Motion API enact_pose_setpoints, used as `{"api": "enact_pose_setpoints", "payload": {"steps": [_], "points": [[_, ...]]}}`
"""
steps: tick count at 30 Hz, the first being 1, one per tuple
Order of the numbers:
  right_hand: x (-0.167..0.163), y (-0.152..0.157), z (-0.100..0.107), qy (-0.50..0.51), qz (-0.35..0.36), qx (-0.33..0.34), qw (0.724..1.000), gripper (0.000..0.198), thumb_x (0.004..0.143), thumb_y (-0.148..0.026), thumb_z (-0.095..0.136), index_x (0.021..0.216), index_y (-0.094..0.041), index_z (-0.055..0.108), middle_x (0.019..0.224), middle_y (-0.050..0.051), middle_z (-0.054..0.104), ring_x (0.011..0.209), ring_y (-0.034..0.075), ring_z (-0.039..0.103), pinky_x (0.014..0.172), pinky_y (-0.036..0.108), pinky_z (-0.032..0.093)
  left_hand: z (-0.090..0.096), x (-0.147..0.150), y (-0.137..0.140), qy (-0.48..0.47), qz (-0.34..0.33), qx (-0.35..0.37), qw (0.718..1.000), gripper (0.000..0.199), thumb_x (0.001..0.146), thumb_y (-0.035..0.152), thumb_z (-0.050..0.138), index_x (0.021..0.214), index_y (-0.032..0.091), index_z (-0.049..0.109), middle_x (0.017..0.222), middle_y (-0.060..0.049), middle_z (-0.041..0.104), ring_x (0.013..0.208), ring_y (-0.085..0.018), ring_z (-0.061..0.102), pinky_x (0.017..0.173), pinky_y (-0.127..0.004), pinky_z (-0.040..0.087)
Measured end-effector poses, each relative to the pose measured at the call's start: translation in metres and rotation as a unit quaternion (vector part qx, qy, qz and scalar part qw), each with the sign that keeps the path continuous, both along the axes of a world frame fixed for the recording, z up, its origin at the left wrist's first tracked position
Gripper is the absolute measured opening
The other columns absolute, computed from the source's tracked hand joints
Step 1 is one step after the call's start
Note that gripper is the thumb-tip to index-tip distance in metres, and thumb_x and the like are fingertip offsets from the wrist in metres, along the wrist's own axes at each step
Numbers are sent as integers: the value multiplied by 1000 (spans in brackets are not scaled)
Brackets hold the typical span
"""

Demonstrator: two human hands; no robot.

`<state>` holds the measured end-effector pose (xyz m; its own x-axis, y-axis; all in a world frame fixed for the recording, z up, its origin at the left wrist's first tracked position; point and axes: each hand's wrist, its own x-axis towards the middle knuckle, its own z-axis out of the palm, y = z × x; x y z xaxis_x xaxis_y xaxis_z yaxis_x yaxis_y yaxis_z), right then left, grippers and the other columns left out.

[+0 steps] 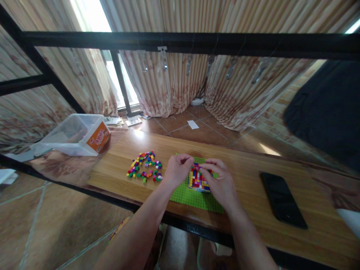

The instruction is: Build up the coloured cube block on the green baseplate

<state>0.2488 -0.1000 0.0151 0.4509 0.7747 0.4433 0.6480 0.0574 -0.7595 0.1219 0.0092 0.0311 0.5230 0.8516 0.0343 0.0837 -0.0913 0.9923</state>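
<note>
A multicoloured block of small toy bricks (197, 180) stands on a green studded baseplate (194, 200) at the front of the wooden table. My left hand (179, 169) is at the block's far left edge, thumb and index finger pinched together. Whatever is between those fingertips is too small to make out. Over the right side of the block curls my right hand (222, 182), its thumb and index finger against the far part of the build. The fingers hide some of the top bricks. To the left, loose coloured bricks (144, 174) lie scattered in a rough ring.
A black phone (283, 199) lies on the table (247, 165) at the right. Beyond the table's left end is a clear plastic bin (70, 138) with an orange label. A black metal bar (180, 43) with hanging clips crosses in front of the curtains (168, 86).
</note>
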Motion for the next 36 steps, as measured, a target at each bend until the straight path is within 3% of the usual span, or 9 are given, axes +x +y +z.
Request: {"api": "enact_pose_setpoints", "payload": {"steps": [3, 10, 18, 26, 36], "points": [[2, 0, -6, -5, -6, -29, 1000, 16, 86, -38, 67, 89, -30, 81, 114, 8, 66, 113, 28, 58, 100, 49, 44, -8, -3, 8, 51, 40, 35, 997, 21, 81, 28, 59, 68, 16, 70, 60, 0, 63, 55, -11, 52, 53, -22, 40], [-4, 6, -16, 41, -22, -34, 998, 11, 80, -37, 72, 84, -33, 81, 119, 7, 67, 117, 30, 55, 103, 53, 41, -13, -5, 4, 108, -21, 33, 993, 15, 77, 16, 59, 75, 16, 73, 66, -1, 67, 62, -13, 58, 57, -22, 42], [-6, 16, -26, 142, -34, -7, 989, 14, 73, -37, 74, 81, -27, 80, 116, 9, 66, 111, 28, 61, 99, 48, 46, -9, -3, 4, 130, -38, 12, 991, 18, 77, 10, 58, 79, 14, 75, 65, -1, 67, 62, -13, 57, 59, -22, 43], [-4, 17, -25, 133, -36, -14, 990, 20, 72, -35, 74, 88, -24, 77, 116, 10, 65, 112, 27, 61, 103, 48, 43, -10, 1, 0, 144, -18, 3, 989, 13, 75, 21, 68, 82, 13, 75, 66, -1, 68, 62, -13, 58, 55, -22, 41], [-9, 18, -23, 121, -43, -15, 992, 19, 71, -33, 72, 88, -24, 75, 113, 9, 65, 110, 28, 60, 102, 49, 44, -16, 3, 2, 142, 4, 8, 990, 8, 70, 18, 70, 76, 15, 75, 65, 0, 68, 66, -14, 61, 60, -23, 47]]}}
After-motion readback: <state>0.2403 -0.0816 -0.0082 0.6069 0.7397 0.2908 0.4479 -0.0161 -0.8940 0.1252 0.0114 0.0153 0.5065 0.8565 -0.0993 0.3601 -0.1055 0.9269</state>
